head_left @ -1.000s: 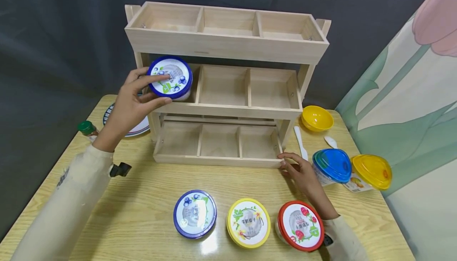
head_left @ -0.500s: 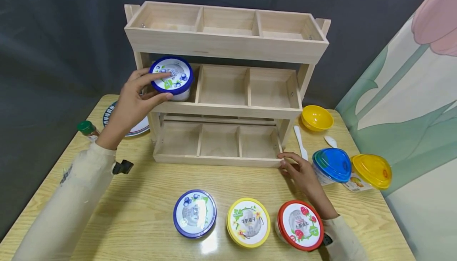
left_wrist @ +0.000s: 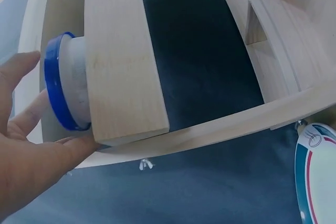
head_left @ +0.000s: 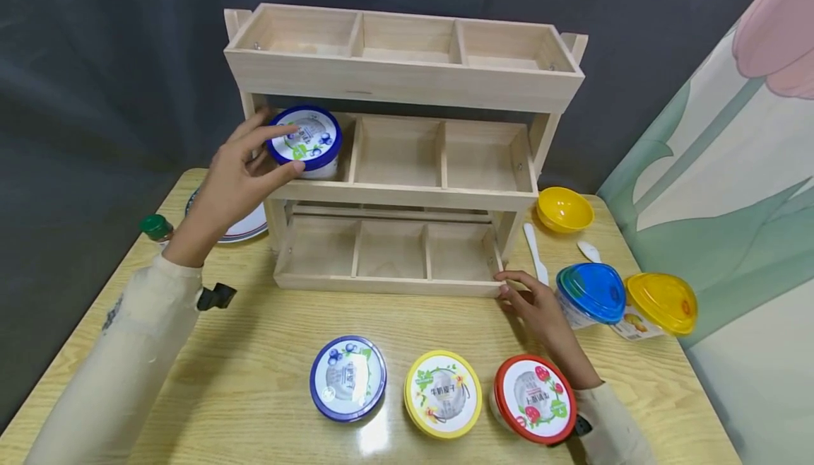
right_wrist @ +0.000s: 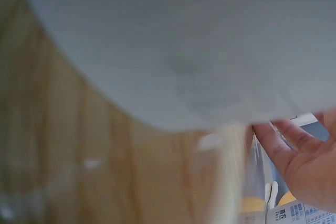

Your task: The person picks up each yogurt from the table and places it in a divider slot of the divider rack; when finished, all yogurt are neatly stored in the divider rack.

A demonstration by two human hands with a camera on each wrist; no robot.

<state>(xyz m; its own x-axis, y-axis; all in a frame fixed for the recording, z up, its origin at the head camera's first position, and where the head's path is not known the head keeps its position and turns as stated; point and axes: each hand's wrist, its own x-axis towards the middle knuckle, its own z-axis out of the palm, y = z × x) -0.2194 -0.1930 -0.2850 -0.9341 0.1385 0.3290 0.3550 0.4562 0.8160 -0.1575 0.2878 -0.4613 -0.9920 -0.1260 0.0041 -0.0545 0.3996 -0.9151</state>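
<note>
A tub with a dark-blue rim and blueberry lid (head_left: 308,136) sits in the left compartment of the middle tier of the wooden rack (head_left: 407,200). My left hand (head_left: 238,168) is spread around its left side, index finger stretched over the lid and thumb by the front. In the left wrist view, the tub (left_wrist: 73,82) stands behind the front board, with a gap between one finger and its lid. My right hand (head_left: 540,313) touches the right front corner of the bottom tier with extended fingers. In the right wrist view, a pale blurred shape hides much of the scene beside the right hand (right_wrist: 310,166).
On the table (head_left: 267,380) stand a blue-rimmed tub (head_left: 348,379), a yellow-rimmed tub (head_left: 443,394) and a red-rimmed tub (head_left: 535,399). At right are blue-lidded (head_left: 591,294) and yellow-lidded containers (head_left: 661,302) and a yellow bowl (head_left: 564,210). A green-capped bottle (head_left: 156,227) and plate (head_left: 248,228) stand left.
The tub has settled slightly lower in the middle-left compartment. My left hand's fingers have loosened around it, the rear ones blurred by motion. My right hand stays at the rack's corner.
</note>
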